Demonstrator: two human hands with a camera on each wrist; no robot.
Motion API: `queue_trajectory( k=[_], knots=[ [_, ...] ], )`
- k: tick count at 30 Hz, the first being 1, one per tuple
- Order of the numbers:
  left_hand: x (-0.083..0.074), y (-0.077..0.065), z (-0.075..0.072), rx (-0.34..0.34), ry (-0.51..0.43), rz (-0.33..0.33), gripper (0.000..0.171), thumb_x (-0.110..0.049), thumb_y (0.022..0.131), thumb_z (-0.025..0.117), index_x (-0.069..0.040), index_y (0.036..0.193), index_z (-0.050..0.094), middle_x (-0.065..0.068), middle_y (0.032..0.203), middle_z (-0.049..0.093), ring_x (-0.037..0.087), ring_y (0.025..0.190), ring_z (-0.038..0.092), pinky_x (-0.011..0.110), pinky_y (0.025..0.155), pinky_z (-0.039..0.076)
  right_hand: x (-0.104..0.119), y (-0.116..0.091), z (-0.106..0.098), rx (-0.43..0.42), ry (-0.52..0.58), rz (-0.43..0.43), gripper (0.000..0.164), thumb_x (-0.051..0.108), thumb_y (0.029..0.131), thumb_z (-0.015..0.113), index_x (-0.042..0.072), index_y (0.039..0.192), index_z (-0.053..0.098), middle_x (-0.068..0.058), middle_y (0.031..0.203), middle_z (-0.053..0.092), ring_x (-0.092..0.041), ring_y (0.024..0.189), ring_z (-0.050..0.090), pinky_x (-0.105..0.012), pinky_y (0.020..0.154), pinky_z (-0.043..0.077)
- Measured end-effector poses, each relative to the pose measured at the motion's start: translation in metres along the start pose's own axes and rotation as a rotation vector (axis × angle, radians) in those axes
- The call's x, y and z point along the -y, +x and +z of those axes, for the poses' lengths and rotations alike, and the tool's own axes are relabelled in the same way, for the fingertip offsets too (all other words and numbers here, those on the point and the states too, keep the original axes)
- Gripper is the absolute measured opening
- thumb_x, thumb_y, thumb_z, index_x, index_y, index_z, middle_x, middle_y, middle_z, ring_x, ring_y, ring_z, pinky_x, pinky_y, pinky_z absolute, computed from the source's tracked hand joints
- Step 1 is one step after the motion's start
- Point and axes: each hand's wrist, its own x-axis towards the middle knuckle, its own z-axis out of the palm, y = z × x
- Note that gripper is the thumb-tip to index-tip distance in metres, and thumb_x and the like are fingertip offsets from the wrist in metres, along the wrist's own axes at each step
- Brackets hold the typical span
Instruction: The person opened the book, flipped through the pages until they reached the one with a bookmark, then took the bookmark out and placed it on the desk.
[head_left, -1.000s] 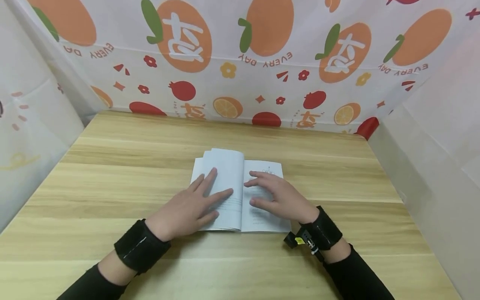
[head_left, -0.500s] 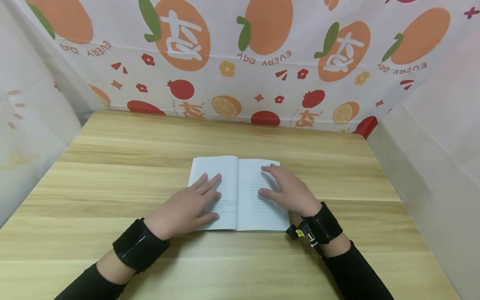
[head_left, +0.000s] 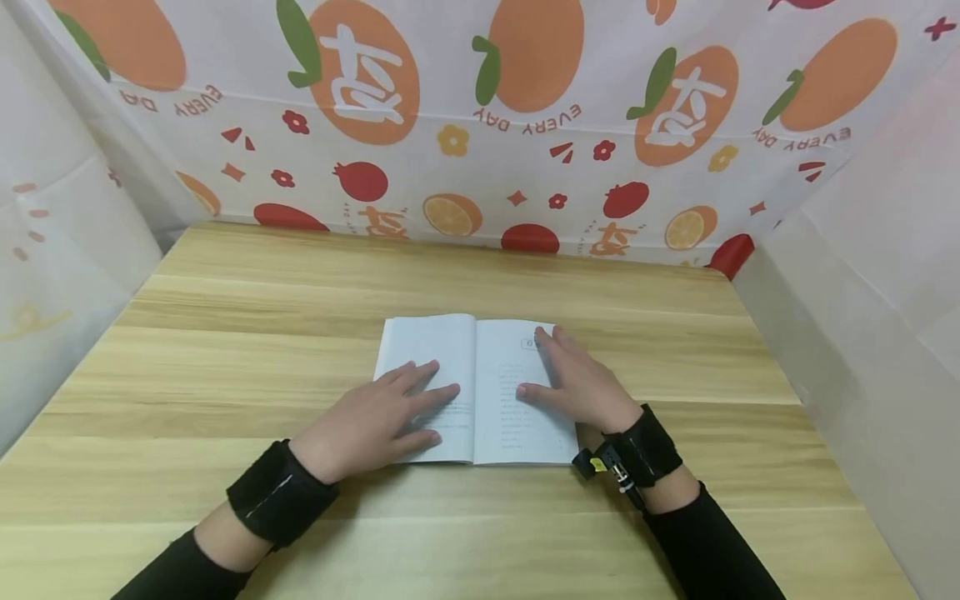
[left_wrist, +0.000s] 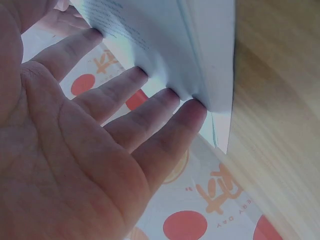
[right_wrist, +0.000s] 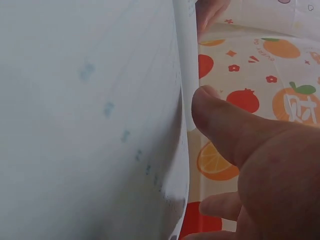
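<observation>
A small book (head_left: 495,354) lies spread on the wooden table, with printed lines on both pages. My left hand (head_left: 367,423) rests on the left page, fingers apart and nearly straight. In the left wrist view its fingertips (left_wrist: 137,74) touch the paper. Over the outer part of the right page is my right hand (head_left: 588,387), its fingers near the top corner and the thumb held apart. The right wrist view has a curving page (right_wrist: 75,160) close up, with the thumb (right_wrist: 215,117) beside its edge; neither thumb nor fingers grip it.
The light wood table (head_left: 247,333) extends around the book. A fruit-print cloth (head_left: 450,167) hangs behind the far edge, and pale sheets (head_left: 67,208) flank the sides. A black wrist strap (head_left: 283,493) with a camera is worn on each arm.
A raised leaf on the left side has settled flat, and a different right page shows. My right hand has shifted outward to the upper right corner; my left hand stays nearly in place.
</observation>
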Motion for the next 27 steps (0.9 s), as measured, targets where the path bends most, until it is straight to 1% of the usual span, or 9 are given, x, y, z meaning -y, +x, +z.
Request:
queue_trajectory(
  k=[8, 13, 16, 18, 21, 24, 27],
  knots=[
    [0.0, 0.0, -0.002, 0.008, 0.014, 0.004, 0.058, -0.049, 0.083, 0.061, -0.027, 0.135, 0.047, 0.009, 0.142, 0.04, 0.033, 0.128, 0.038, 0.05, 0.094, 0.04, 0.003, -0.001, 0.0, 0.042, -0.024, 0.019, 0.091, 0.062, 0.076, 0.06, 0.015, 0.146, 0.026, -0.012, 0.149, 0.026, -0.026, 0.137, 0.021, -0.049, 0.105, 0.028],
    [0.0, -0.001, -0.003, 0.022, 0.016, -0.003, 0.058, -0.05, 0.084, 0.059, -0.027, 0.136, 0.046, 0.009, 0.142, 0.039, 0.033, 0.129, 0.037, 0.05, 0.095, 0.04, 0.006, -0.002, 0.0, 0.042, -0.02, 0.02, 0.09, 0.06, 0.077, 0.06, 0.015, 0.146, 0.024, -0.008, 0.149, 0.027, -0.025, 0.137, 0.021, -0.048, 0.105, 0.027],
    [-0.001, -0.001, -0.003, 0.017, 0.018, -0.003, 0.058, -0.049, 0.084, 0.059, -0.027, 0.136, 0.046, 0.01, 0.143, 0.039, 0.033, 0.129, 0.037, 0.05, 0.096, 0.039, 0.006, -0.001, 0.0, 0.028, -0.013, 0.018, 0.09, 0.06, 0.077, 0.06, 0.017, 0.147, 0.022, -0.004, 0.148, 0.028, -0.027, 0.136, 0.024, -0.049, 0.103, 0.031],
    [-0.001, -0.001, -0.003, 0.016, 0.019, -0.001, 0.058, -0.049, 0.084, 0.059, -0.027, 0.137, 0.046, 0.01, 0.143, 0.038, 0.033, 0.129, 0.036, 0.05, 0.096, 0.039, 0.007, -0.002, -0.001, 0.017, -0.002, 0.027, 0.091, 0.061, 0.077, 0.06, 0.02, 0.148, 0.02, -0.002, 0.148, 0.029, -0.027, 0.133, 0.029, -0.049, 0.098, 0.037],
    [-0.001, -0.001, -0.004, 0.021, 0.015, 0.002, 0.058, -0.049, 0.084, 0.058, -0.027, 0.137, 0.045, 0.01, 0.143, 0.038, 0.034, 0.129, 0.036, 0.05, 0.095, 0.039, 0.009, -0.003, -0.003, 0.0, 0.027, 0.017, 0.091, 0.061, 0.077, 0.059, 0.021, 0.148, 0.018, -0.003, 0.146, 0.032, -0.025, 0.128, 0.036, -0.047, 0.092, 0.042],
    [-0.001, -0.001, -0.003, 0.028, 0.009, 0.002, 0.058, -0.049, 0.085, 0.058, -0.027, 0.137, 0.045, 0.01, 0.143, 0.038, 0.034, 0.129, 0.036, 0.05, 0.096, 0.039, 0.012, -0.005, -0.005, -0.021, 0.049, 0.003, 0.09, 0.062, 0.078, 0.057, 0.023, 0.148, 0.017, -0.002, 0.145, 0.035, -0.022, 0.121, 0.043, -0.044, 0.087, 0.044],
    [-0.001, -0.001, -0.002, 0.029, 0.006, 0.005, 0.058, -0.049, 0.085, 0.058, -0.026, 0.137, 0.045, 0.01, 0.143, 0.038, 0.034, 0.129, 0.036, 0.05, 0.096, 0.039, 0.016, -0.008, -0.006, -0.036, 0.072, -0.013, 0.087, 0.065, 0.078, 0.054, 0.027, 0.148, 0.017, 0.003, 0.144, 0.035, -0.019, 0.121, 0.043, -0.044, 0.089, 0.043]
  ],
)
